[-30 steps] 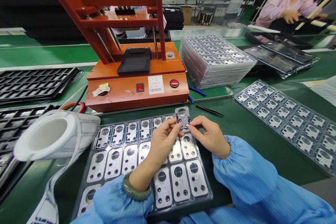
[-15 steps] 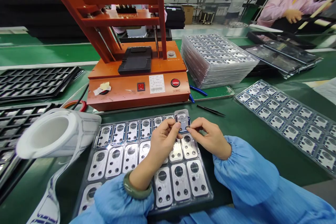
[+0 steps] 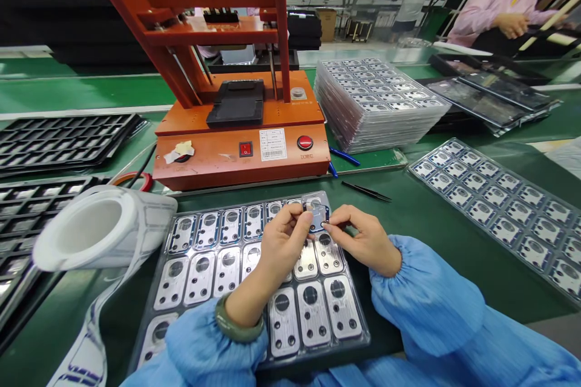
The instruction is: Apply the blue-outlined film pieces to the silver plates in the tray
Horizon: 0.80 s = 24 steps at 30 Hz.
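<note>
Between my hands is a small silver plate with a blue edge [image 3: 317, 217], raised over the far right corner of a clear plastic tray [image 3: 365, 338]. My left hand [image 3: 285, 242] pinches its left side between thumb and fingers. The fingertips of my right hand [image 3: 361, 237] close on its lower right edge. Several silver metal plates with round holes [image 3: 310, 314] lie in the tray's pockets below my hands. Blue edging also shows on plates in the far row, such as the left one [image 3: 182, 234]. My left hand and forearm cover part of the tray.
An orange press [image 3: 240, 163] stands behind the tray. Black tweezers [image 3: 365, 191] lie right of it, near a stack of filled trays [image 3: 381, 115]. Another filled tray [image 3: 499, 199] is at right. A label roll [image 3: 106, 230] and black trays [image 3: 59, 142] occupy the left. A co-worker sits far right.
The whole view shifts slightly. My hands keep their grip on the small plate in nearly the same place, and its angle changes a little.
</note>
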Each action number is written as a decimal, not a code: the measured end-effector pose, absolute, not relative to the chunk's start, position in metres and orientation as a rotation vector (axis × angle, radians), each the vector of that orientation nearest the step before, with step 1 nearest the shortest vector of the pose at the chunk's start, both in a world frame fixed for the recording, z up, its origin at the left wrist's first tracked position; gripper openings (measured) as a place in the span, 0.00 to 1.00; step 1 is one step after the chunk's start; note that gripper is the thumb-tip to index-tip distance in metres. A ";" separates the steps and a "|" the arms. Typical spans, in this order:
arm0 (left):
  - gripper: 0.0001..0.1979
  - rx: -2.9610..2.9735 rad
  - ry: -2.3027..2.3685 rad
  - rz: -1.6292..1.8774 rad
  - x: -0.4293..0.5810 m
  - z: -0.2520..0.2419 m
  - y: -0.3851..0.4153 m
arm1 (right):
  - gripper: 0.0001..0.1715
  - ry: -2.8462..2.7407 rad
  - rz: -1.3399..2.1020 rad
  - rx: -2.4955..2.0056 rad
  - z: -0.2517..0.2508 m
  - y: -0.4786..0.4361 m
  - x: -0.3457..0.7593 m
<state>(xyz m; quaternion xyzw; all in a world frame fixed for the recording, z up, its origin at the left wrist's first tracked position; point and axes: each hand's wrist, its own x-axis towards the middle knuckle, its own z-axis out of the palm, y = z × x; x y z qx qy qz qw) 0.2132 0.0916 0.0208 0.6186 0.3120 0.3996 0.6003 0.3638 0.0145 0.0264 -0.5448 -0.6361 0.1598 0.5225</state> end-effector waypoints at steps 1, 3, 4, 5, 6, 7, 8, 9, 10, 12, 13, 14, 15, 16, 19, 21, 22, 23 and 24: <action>0.09 1.440 0.731 0.931 0.213 0.020 0.091 | 0.05 -1.528 0.392 -1.304 0.026 0.015 0.364; 0.10 1.465 0.747 0.931 0.213 0.019 0.091 | 0.06 -1.534 0.402 -1.303 0.025 0.015 0.363; 0.10 1.476 0.749 0.931 0.212 0.019 0.091 | 0.06 -1.536 0.406 -1.302 0.024 0.016 0.363; 0.10 1.483 0.747 0.928 0.212 0.020 0.091 | 0.06 -1.538 0.408 -1.300 0.024 0.016 0.363; 0.10 1.483 0.746 0.925 0.212 0.021 0.091 | 0.06 -1.540 0.410 -1.296 0.023 0.016 0.363; 0.10 1.479 0.745 0.920 0.211 0.021 0.091 | 0.06 -1.542 0.412 -1.292 0.023 0.015 0.363; 0.11 1.475 0.744 0.912 0.211 0.022 0.090 | 0.06 -1.544 0.416 -1.288 0.023 0.015 0.363; 0.11 1.471 0.741 0.905 0.211 0.023 0.090 | 0.06 -1.546 0.423 -1.285 0.023 0.014 0.363; 0.11 1.470 0.740 0.899 0.211 0.024 0.090 | 0.06 -1.547 0.429 -1.281 0.023 0.014 0.363; 0.12 1.470 0.737 0.898 0.211 0.024 0.090 | 0.05 -1.545 0.437 -1.282 0.024 0.013 0.363; 0.12 1.473 0.736 0.904 0.210 0.024 0.090 | 0.05 -1.546 0.437 -1.284 0.024 0.013 0.363; 0.12 1.480 0.736 0.913 0.210 0.023 0.090 | 0.05 -1.546 0.434 -1.287 0.025 0.013 0.362; 0.13 1.492 0.743 0.927 0.210 0.023 0.090 | 0.05 -1.549 0.429 -1.289 0.025 0.014 0.362; 0.13 1.510 0.753 0.936 0.210 0.023 0.090 | 0.05 -1.552 0.423 -1.292 0.026 0.014 0.362; 0.12 1.581 0.806 0.954 0.209 0.024 0.091 | 0.05 -1.566 0.417 -1.303 0.026 0.014 0.360; 0.12 1.617 0.836 0.955 0.208 0.026 0.091 | 0.05 -1.577 0.425 -1.311 0.026 0.014 0.359; 0.12 1.627 0.842 0.956 0.208 0.028 0.091 | 0.05 -1.580 0.428 -1.313 0.025 0.014 0.359; 0.12 1.633 0.845 0.963 0.207 0.029 0.092 | 0.05 -1.581 0.430 -1.311 0.025 0.014 0.359; 0.12 1.637 0.843 0.971 0.207 0.030 0.092 | 0.05 -1.580 0.430 -1.308 0.025 0.014 0.358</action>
